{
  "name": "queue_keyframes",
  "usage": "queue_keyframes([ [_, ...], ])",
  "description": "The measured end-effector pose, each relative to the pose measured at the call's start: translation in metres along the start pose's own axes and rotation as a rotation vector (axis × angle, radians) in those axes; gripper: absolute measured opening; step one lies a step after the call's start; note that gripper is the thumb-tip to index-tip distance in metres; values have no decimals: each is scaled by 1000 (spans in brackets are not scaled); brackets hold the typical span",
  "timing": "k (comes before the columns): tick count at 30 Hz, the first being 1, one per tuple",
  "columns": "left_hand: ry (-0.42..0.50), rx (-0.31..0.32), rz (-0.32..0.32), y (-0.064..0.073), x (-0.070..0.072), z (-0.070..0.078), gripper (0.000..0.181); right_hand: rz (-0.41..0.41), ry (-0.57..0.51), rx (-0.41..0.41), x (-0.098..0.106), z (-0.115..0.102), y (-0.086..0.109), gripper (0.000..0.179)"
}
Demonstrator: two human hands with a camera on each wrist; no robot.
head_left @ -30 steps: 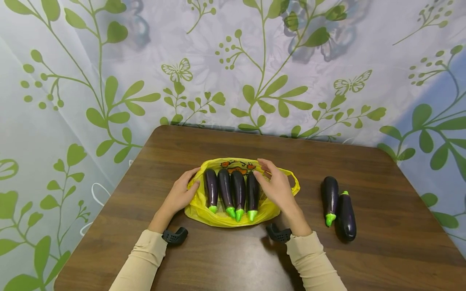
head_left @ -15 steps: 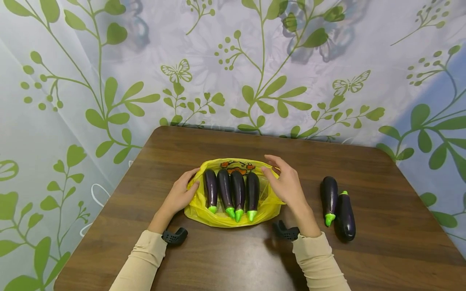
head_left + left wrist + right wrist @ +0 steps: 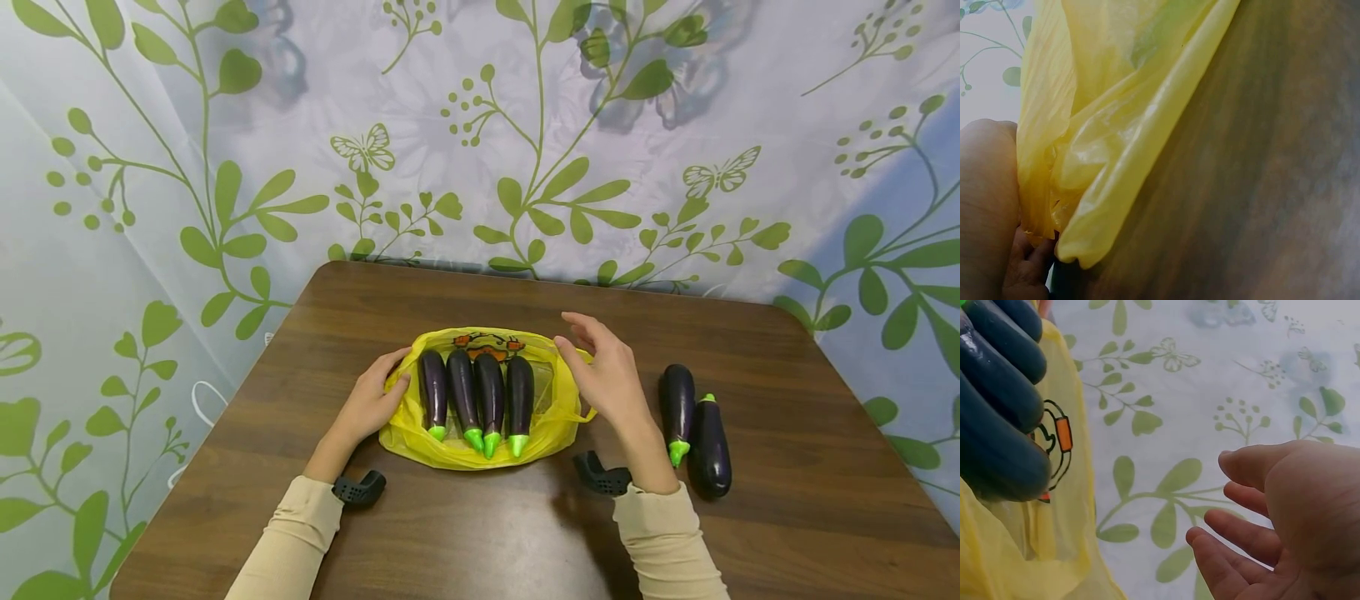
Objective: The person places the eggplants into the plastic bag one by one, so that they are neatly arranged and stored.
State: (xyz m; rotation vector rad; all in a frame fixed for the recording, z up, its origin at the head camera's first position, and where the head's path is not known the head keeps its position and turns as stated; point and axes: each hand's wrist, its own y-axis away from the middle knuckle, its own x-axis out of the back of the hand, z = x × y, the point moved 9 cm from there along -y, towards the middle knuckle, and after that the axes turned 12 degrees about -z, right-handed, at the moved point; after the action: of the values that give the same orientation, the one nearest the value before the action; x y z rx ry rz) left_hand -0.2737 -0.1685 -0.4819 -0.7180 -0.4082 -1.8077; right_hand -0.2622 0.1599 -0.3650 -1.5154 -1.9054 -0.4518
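Note:
A yellow plastic bag (image 3: pixel 450 454) lies on the table with its mouth spread wide. Several dark purple eggplants (image 3: pixel 490 396) sit side by side inside, green stem ends toward me. At the bag's left rim my left hand (image 3: pixel 375 392) holds the plastic between thumb and fingers; in the left wrist view the yellow film (image 3: pixel 1116 156) runs into the grip. My right hand (image 3: pixel 611 375) hovers just right of the bag, fingers relaxed and holding nothing. From the right wrist view, that hand (image 3: pixel 1285 525) is apart from the bag.
Two more eggplants lie to the right of my right hand, one with its stem toward me (image 3: pixel 678 408) and one with its stem away (image 3: pixel 711 450). The brown wooden table (image 3: pixel 480 533) meets a leaf-patterned curtain (image 3: pixel 420 167) at the back.
My right hand has let go of the bag's right side and moved right, away from it. The bag's right handle has sagged inward. The left hand has stayed in place.

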Motion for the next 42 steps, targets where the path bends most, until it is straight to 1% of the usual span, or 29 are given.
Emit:
queue_keyframes([
  [6,4,-8,3,0,0,-1,49,24,34,6,9,-2,3,46],
  [19,3,-3,-4,-1,0,0,49,63,48,-27,26,1,10,46],
  [31,-5,-2,-3,-1,0,0,49,95,80,-34,41,9,14,46],
  [42,-4,-8,1,-1,-1,-2,48,119,100,-76,55,21,19,48],
])
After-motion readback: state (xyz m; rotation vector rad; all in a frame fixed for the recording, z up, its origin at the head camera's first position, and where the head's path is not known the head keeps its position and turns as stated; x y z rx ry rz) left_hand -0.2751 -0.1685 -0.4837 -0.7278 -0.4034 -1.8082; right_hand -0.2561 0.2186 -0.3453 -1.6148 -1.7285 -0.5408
